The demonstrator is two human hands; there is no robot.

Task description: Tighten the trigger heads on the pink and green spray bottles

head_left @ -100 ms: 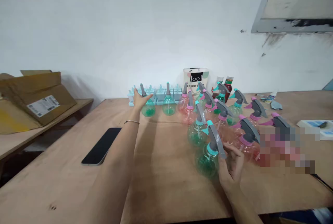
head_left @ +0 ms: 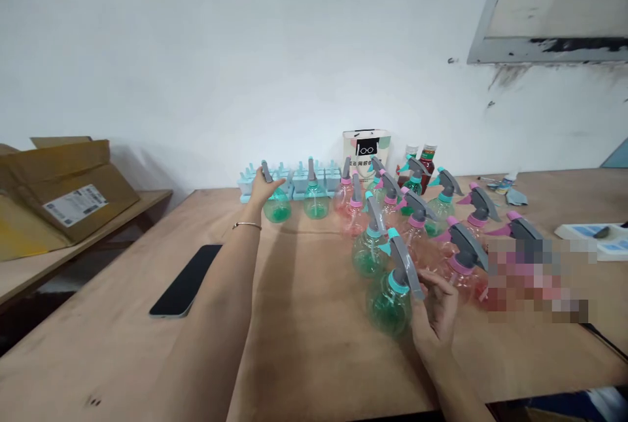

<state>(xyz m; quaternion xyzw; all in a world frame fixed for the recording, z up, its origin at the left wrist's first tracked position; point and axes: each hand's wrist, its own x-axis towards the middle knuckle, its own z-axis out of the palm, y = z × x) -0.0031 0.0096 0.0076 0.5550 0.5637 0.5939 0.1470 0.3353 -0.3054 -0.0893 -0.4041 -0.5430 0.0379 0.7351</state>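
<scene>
Several round spray bottles, green and pink with grey triggers, stand on the wooden table (head_left: pixel 304 343). My left hand (head_left: pixel 262 188) reaches far across and grips the grey trigger of a green bottle (head_left: pixel 277 205) at the back left of the group. My right hand (head_left: pixel 436 311) is near me, its fingers curled against the trigger of the closest green bottle (head_left: pixel 391 301). Another green bottle (head_left: pixel 314 199) stands just right of the far one.
A black phone (head_left: pixel 185 280) lies on the table left of my left arm. Pale blue trays (head_left: pixel 294 180) and a white printed box (head_left: pixel 366 150) stand against the wall. A cardboard box (head_left: pixel 63 190) rests on a lower shelf at left.
The view has shifted slightly; both hands stay on their bottles with almost no movement.
</scene>
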